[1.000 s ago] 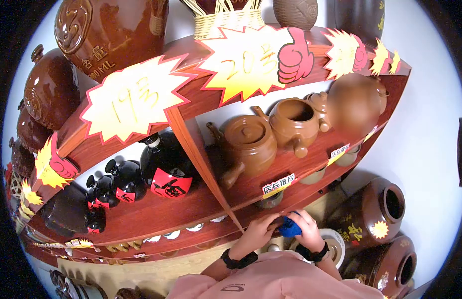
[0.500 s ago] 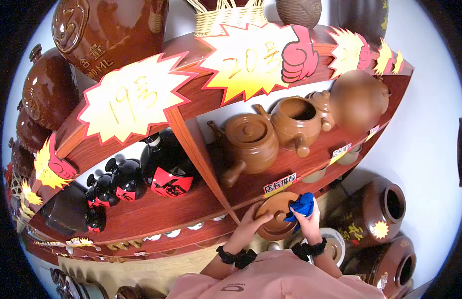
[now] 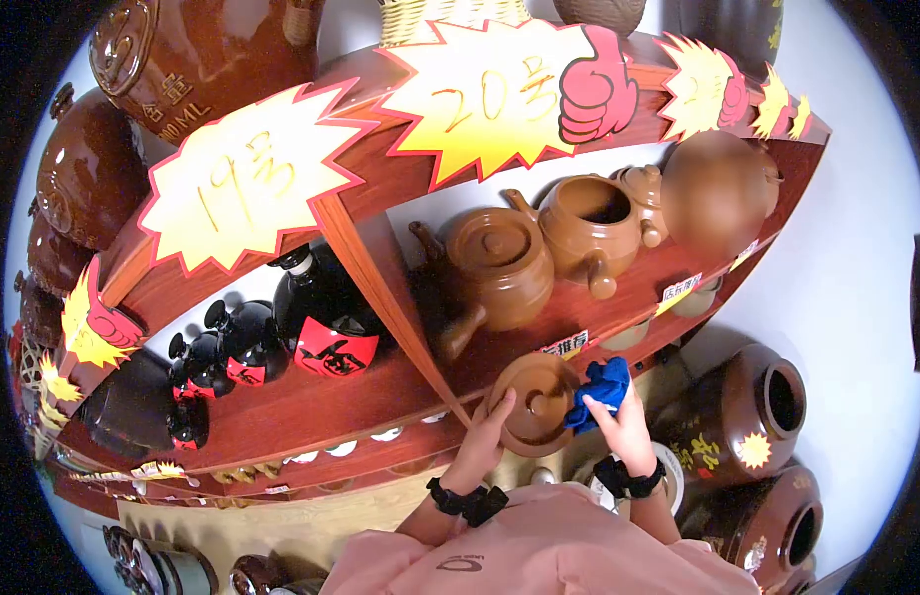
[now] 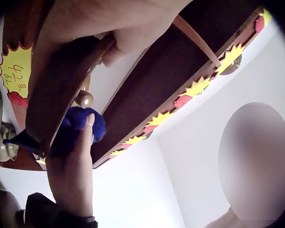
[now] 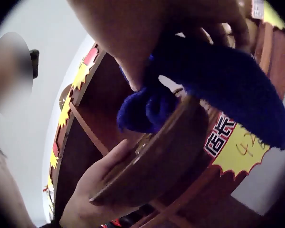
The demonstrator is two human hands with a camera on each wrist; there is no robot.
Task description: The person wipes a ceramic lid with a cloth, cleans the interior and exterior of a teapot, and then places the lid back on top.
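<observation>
A round brown clay lid point(image 3: 535, 402) with a knob is held up in front of the lower shelf edge. My left hand point(image 3: 480, 446) grips its left rim, thumb on the face. My right hand point(image 3: 618, 421) holds a blue cloth point(image 3: 599, 389) bunched against the lid's right side. In the left wrist view the lid point(image 4: 61, 95) shows edge-on with the cloth point(image 4: 80, 128) behind it. In the right wrist view the cloth point(image 5: 218, 85) presses on the lid point(image 5: 156, 161), with the left hand point(image 5: 95, 190) under the rim.
The wooden shelf point(image 3: 311, 397) carries brown clay pots point(image 3: 494, 268), one without a lid point(image 3: 589, 223), and black bottles point(image 3: 321, 317) with red labels. Starburst price tags point(image 3: 490, 94) line the shelf edges. Large brown jars point(image 3: 757, 407) stand at lower right beside a white wall.
The lid has come out from below the shelf and risen to the shelf edge. Both hands lifted with it, the cloth now on its right side.
</observation>
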